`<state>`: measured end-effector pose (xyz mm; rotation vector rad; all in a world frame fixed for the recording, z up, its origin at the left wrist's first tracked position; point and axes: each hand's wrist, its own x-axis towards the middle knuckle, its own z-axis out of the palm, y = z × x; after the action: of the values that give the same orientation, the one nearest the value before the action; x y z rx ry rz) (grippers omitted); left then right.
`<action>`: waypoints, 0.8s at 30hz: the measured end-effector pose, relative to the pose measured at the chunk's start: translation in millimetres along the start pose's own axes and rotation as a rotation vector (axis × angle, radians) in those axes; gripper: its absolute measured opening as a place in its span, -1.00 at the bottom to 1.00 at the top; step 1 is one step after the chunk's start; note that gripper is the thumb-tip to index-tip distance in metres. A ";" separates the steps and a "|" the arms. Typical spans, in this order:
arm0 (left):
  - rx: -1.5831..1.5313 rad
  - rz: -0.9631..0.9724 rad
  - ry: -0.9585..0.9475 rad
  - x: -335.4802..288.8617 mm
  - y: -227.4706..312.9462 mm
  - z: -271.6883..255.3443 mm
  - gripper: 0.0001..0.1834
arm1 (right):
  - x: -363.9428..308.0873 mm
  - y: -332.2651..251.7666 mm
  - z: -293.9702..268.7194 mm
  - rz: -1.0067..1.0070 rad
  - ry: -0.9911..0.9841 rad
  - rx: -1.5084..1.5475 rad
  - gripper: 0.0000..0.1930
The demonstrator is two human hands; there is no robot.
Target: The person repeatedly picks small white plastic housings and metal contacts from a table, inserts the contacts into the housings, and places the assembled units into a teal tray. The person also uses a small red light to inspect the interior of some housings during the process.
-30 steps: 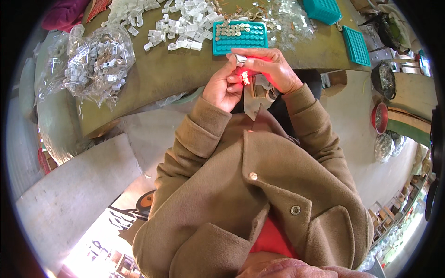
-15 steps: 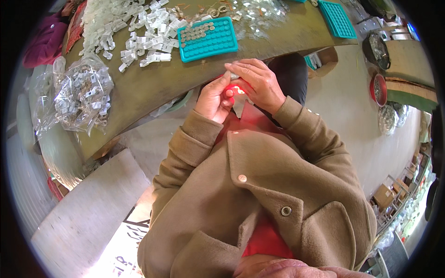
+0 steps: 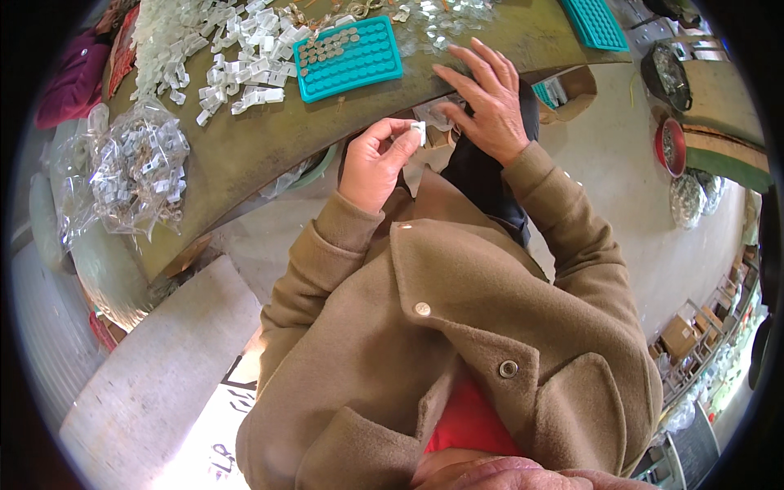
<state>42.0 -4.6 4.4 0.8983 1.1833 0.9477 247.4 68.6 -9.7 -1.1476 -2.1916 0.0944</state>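
Note:
Between the thumb and fingers of my left hand is a small white plastic piece, held just off the table's near edge. My right hand is apart from it, reaching toward the table with fingers spread and nothing in them. Ahead of both hands lies a teal tray with rows of round hollows. Several small grey round pieces fill part of its upper left. Beyond my right fingertips, small clear flat pieces are scattered on the table.
Loose white plastic pieces heap up on the table left of the tray. A clear bag of similar pieces sits at the left. Another teal tray lies far right, above an open cardboard box. A person's purple sleeve shows far left.
My hands were together around the small piece, with a red glow between them. Now they are apart: my right hand has moved up and right and opened, while my left keeps the piece.

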 end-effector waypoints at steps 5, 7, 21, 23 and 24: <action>0.258 0.259 0.027 -4.2 7.5 2.3 -0.81 | 11.7 -8.7 7.6 -0.051 -0.141 -0.052 -0.43; 0.453 0.428 0.046 -4.6 12.1 -0.4 -0.80 | 14.2 -9.6 10.6 -0.066 -0.113 -0.045 -0.48; -0.435 -0.118 0.021 -3.3 -0.6 -6.0 -0.77 | -3.0 16.0 22.1 -0.218 0.101 0.101 -0.70; -0.477 -0.156 -0.011 -3.2 -4.3 -7.4 -0.77 | -6.1 18.9 24.8 -0.230 0.135 0.140 -0.74; -0.477 -0.165 -0.010 -3.2 -6.1 -7.3 -0.76 | -7.6 19.7 25.2 -0.232 0.153 0.162 -0.75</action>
<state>35.1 -9.2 -1.3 0.4170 0.9469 1.0289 249.9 80.6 -40.2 -0.7808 -2.1215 0.0794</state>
